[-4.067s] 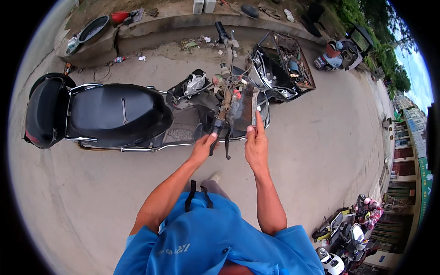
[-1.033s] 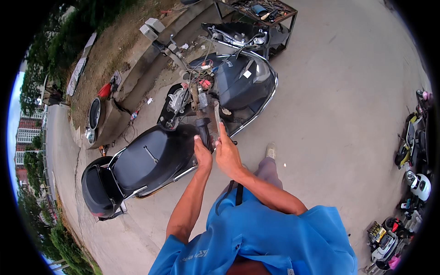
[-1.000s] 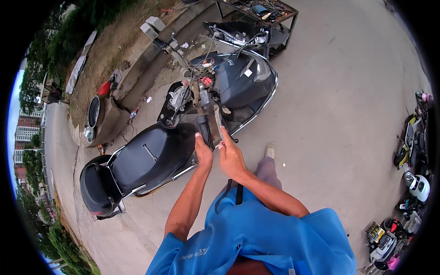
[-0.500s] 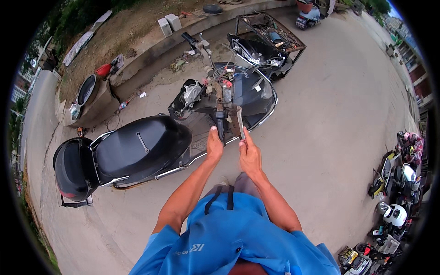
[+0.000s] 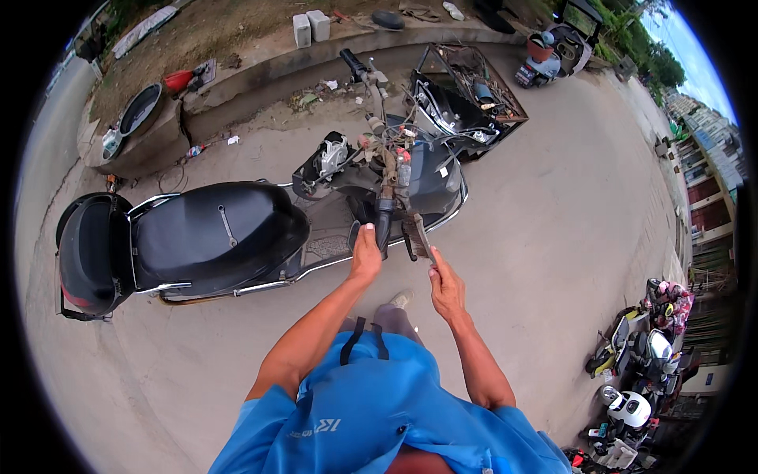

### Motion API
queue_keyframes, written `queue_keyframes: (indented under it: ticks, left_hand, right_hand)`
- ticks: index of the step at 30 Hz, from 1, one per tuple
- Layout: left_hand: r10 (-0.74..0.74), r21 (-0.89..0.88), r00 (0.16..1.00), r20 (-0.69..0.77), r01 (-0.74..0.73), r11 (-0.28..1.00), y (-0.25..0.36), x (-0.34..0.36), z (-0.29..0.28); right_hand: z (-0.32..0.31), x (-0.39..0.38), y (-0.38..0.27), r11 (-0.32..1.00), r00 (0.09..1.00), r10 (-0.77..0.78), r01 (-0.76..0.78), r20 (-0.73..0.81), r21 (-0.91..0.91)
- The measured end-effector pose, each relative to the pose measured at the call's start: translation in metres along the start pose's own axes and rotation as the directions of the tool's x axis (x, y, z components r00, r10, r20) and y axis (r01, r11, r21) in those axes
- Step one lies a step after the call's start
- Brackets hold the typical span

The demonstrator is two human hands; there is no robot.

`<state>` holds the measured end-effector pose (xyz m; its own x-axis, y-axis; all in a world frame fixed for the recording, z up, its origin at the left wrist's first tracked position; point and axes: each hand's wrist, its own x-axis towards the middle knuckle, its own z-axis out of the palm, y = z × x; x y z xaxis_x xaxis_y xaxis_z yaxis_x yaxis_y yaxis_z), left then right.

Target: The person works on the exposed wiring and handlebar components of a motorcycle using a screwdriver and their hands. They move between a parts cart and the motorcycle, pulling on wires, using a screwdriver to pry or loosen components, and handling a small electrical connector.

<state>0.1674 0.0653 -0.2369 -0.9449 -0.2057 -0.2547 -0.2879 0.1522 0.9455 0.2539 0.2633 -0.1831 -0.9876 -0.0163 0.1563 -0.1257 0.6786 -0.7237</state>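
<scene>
In front of me stands a scooter (image 5: 321, 225) with its front panels off and its wiring bare. My left hand (image 5: 365, 257) is closed at the end of the black handlebar grip (image 5: 384, 221), its thumb along the near side and its other fingers mostly hidden. Just right of that grip, my right hand (image 5: 447, 286) pinches the handle of a brush (image 5: 422, 234) with brown bristles turned toward the handlebar. A brake lever (image 5: 409, 243) shows beside the bristles. On the black seat (image 5: 174, 233) lies a spanner (image 5: 227, 227).
A metal-framed tray (image 5: 505, 103) of tools and parts stands beyond the scooter's front, near a removed black panel (image 5: 446, 118). Behind runs a concrete kerb (image 5: 260, 83) with a black basin (image 5: 142, 108). More parked scooters (image 5: 632, 395) line the right side.
My view has turned, so the scooter sits further left. The brush and my right hand have moved a little away from the handlebar grip. My left hand stays at the grip.
</scene>
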Motion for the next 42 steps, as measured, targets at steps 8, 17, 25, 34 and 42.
queue_keyframes:
  ticks: [8,17,25,34,42]
  left_hand:
    - [0.004,-0.064,0.999,-0.053,-0.007,0.998,-0.004,0.000,0.000]
    - [-0.015,0.087,0.999,-0.052,0.019,0.996,0.036,-0.019,-0.015]
    - [-0.200,-0.293,0.919,0.338,0.305,0.906,0.019,-0.011,-0.015]
    - [-0.215,-0.421,0.826,0.521,0.468,0.777,0.035,-0.008,-0.009]
    - [-0.264,-0.377,0.757,0.598,0.556,0.741,0.042,-0.015,-0.020]
  right_hand:
    - [-0.042,0.120,-0.006,0.656,0.760,-0.610,0.643,0.224,-0.395]
    - [-0.095,0.176,0.087,0.543,0.684,-0.575,0.730,0.449,-0.415]
    - [-0.068,0.187,0.039,0.576,0.647,-0.669,0.762,0.366,-0.294]
    - [-0.097,0.170,0.106,0.914,0.912,-0.406,0.407,0.054,0.006]
    - [-0.018,0.112,-0.009,0.939,0.980,-0.030,-0.039,0.194,0.341]
